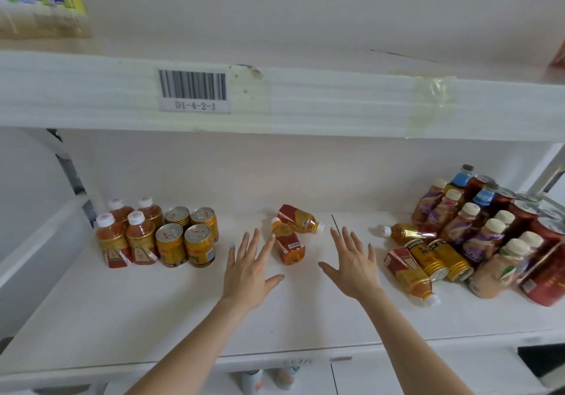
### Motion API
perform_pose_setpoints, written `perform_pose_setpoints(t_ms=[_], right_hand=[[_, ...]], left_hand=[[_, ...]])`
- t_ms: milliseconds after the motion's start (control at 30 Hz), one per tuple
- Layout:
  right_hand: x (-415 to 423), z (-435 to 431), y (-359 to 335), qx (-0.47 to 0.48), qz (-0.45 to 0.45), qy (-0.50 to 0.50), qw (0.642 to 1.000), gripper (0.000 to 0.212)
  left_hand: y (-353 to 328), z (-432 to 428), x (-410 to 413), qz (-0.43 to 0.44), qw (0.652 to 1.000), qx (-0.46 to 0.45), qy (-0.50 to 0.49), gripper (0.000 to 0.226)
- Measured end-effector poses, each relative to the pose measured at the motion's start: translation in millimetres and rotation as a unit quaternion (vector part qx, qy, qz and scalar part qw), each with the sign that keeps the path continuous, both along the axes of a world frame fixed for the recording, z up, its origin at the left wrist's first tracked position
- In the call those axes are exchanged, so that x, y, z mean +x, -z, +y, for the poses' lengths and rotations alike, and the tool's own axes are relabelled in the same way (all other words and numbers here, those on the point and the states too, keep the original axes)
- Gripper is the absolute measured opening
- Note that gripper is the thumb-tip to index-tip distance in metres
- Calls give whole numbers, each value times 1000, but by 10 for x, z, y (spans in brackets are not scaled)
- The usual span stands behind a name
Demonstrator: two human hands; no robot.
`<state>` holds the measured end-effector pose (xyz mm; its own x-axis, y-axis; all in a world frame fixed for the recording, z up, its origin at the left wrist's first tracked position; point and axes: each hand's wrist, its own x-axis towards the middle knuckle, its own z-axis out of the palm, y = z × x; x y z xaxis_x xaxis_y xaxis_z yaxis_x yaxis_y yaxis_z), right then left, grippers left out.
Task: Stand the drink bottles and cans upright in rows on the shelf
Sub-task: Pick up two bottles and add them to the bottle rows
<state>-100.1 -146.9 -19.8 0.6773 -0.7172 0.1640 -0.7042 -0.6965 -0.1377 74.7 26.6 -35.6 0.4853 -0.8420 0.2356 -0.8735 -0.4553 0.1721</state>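
Observation:
Two amber tea bottles lie on their sides mid-shelf: one pointing away from me, another behind it with its cap to the right. My left hand is open, fingers spread, just left of the nearer bottle. My right hand is open to its right, holding nothing. At the left, several tea bottles and gold cans stand upright in rows. On the right, more tea bottles and gold cans lie tipped over.
The white shelf has a raised left side wall. At the far right stand purple-labelled bottles, blue-labelled bottles and red cans. The upper shelf edge carries a barcode label. A yellow package sits top left.

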Motion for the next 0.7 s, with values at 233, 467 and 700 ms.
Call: perform_pose_setpoints(t_ms=[233, 467, 700], right_hand=[[102, -483, -46, 10, 4, -35, 999, 84], [228, -828, -4, 16, 8, -79, 997, 82], [401, -934, 131, 32, 3, -98, 995, 83]], left_hand=[[-80, -371, -76, 0, 999, -11, -47, 88], [41, -650, -193, 12, 996, -12, -89, 89], [172, -803, -203, 7, 995, -12, -101, 89]])
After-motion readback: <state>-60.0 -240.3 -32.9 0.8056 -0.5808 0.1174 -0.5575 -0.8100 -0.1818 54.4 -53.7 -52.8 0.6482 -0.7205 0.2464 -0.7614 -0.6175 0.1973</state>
